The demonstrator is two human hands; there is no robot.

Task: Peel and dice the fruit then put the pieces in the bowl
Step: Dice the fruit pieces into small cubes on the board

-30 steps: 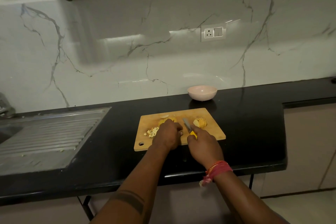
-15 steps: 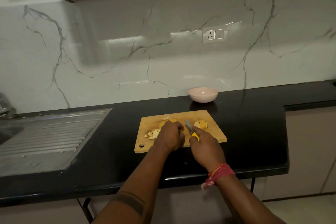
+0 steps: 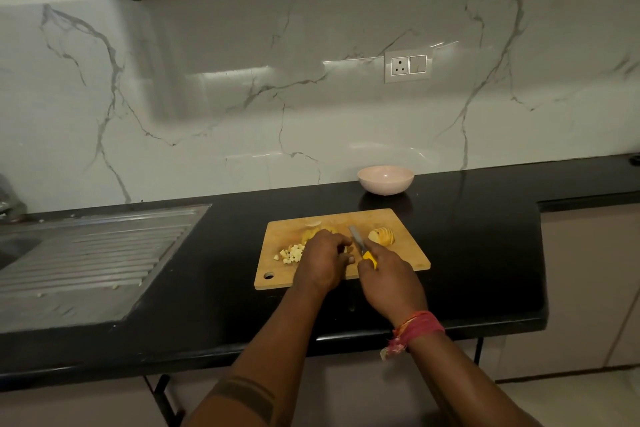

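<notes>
Fingertips at risk: left hand point(image 3: 323, 262) pins fruit beside the knife point(image 3: 360, 243) gripped by right hand point(image 3: 391, 282); one slip cuts.

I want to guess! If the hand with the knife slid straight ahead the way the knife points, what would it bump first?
Probably nothing on the cutting board: the right hand aims the knife between the fruit pieces, though depth is unclear.

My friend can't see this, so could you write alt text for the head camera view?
Two hands dice fruit on a wooden cutting board: the right hand holds a yellow-handled knife, the left hand steadies fruit. A pink bowl waits behind.
</notes>
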